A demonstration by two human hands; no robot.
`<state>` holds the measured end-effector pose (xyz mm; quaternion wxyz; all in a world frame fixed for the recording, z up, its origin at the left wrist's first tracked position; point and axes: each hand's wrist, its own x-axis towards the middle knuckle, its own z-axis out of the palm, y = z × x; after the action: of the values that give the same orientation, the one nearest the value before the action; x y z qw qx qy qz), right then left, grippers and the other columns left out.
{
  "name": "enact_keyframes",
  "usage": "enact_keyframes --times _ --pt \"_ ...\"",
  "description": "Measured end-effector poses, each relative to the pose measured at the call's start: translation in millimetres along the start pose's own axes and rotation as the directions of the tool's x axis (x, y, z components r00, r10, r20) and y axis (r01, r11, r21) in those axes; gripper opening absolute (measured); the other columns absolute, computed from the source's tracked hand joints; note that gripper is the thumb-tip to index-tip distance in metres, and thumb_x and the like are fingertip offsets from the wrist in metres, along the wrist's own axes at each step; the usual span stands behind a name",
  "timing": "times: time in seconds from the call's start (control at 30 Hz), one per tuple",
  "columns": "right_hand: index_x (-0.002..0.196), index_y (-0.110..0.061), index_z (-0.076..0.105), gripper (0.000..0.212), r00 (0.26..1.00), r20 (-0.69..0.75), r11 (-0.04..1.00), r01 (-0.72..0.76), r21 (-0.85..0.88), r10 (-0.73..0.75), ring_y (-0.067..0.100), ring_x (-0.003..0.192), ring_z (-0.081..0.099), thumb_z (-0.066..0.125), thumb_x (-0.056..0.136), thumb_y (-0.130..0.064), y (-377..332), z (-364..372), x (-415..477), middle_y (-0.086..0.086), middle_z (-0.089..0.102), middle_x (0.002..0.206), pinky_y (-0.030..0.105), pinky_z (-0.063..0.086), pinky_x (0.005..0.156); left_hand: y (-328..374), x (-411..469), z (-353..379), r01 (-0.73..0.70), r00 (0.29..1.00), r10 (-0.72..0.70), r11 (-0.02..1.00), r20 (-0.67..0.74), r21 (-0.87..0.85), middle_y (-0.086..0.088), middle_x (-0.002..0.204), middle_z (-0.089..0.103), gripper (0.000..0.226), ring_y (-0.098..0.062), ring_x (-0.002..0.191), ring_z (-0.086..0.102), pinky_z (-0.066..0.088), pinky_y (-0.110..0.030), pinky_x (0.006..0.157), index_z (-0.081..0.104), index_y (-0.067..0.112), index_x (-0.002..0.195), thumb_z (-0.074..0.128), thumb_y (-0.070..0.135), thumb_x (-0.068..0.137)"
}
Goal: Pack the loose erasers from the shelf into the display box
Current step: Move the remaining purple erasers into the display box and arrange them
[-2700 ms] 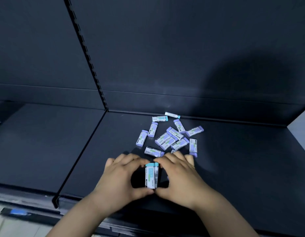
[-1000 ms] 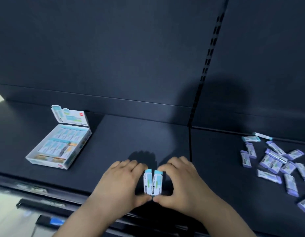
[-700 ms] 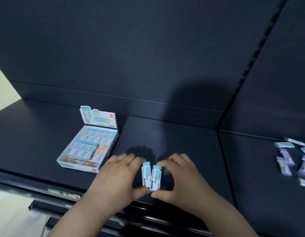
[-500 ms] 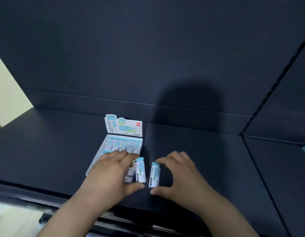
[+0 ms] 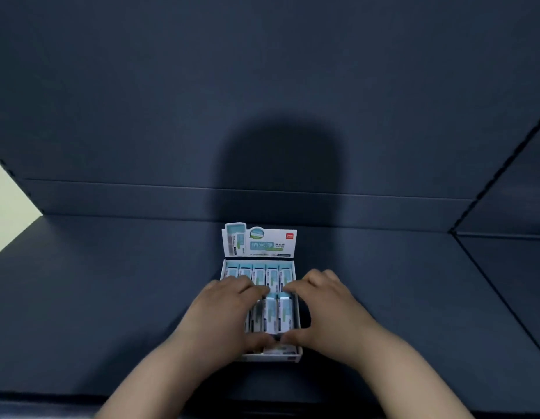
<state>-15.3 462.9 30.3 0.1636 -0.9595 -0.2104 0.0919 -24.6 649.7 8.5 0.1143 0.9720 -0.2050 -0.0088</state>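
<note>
Lower centre of the frame: the left hand (image 5: 220, 313) and right hand (image 5: 329, 309) pinch two erasers (image 5: 271, 316) side by side between forefingers and thumbs, over the near half of the box (image 5: 296, 356), blue ends pointing away. Whether they are seated cannot be told. Beyond the fingers, a row (image 5: 258, 273) of five packed ones fills the far half. The flap (image 5: 259, 241) stands upright behind. The box sits mid-frame on the dark shelf (image 5: 111, 282), before the back panel (image 5: 262, 86).
</note>
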Motion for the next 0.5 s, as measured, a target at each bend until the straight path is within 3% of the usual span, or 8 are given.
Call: enact_keyframes --times 0.07,0.2,0.37,0.5 --pt "0.140 -0.032 0.035 0.078 0.998 0.036 0.999 -0.042 -0.033 0.043 0.013 0.118 0.029 0.068 0.072 -0.054 -2.7 -0.9 2.6 -0.007 0.039 0.121 0.026 0.030 0.105 -2.2 3.1 3.4 -0.020 0.999 0.020 1.000 0.026 0.004 0.013 0.124 0.048 0.080 -0.009 0.116 0.045 0.028 -0.024 0.099 0.040 0.033 0.139 0.053 0.073 0.070" --pt "0.138 -0.031 0.038 0.075 0.991 0.083 0.990 -0.098 -0.105 0.107 0.016 0.120 0.029 0.068 0.073 -0.053 -8.2 -3.5 5.7 -0.005 0.039 0.122 0.029 0.031 0.104 -5.5 7.7 7.1 -0.065 0.998 0.065 0.998 0.005 -0.002 0.012 0.114 0.051 0.094 -0.011 0.109 0.049 0.032 -0.025 0.095 0.048 0.032 0.133 0.031 0.081 0.055" --pt "0.137 -0.027 0.040 0.072 0.984 0.112 0.972 -0.114 -0.205 0.139 0.019 0.122 0.030 0.067 0.075 -0.051 -16.8 -7.1 8.0 -0.002 0.039 0.125 0.031 0.031 0.103 -11.6 10.1 14.6 -0.077 0.995 0.078 0.997 -0.054 0.032 0.013 0.085 0.055 0.079 -0.009 0.077 0.059 0.048 -0.026 0.070 0.067 0.030 0.109 0.042 0.079 0.053" --pt "0.133 -0.026 0.044 0.064 0.983 0.098 0.960 -0.127 -0.248 0.155 0.019 0.120 0.031 0.065 0.077 -0.050 -20.0 -9.7 6.0 -0.002 0.040 0.124 0.031 0.030 0.100 -10.9 8.1 8.9 -0.103 0.994 0.103 0.995 -0.021 -0.011 0.012 0.093 0.053 0.083 -0.011 0.087 0.057 0.042 -0.028 0.079 0.061 0.032 0.120 0.036 0.079 0.057"
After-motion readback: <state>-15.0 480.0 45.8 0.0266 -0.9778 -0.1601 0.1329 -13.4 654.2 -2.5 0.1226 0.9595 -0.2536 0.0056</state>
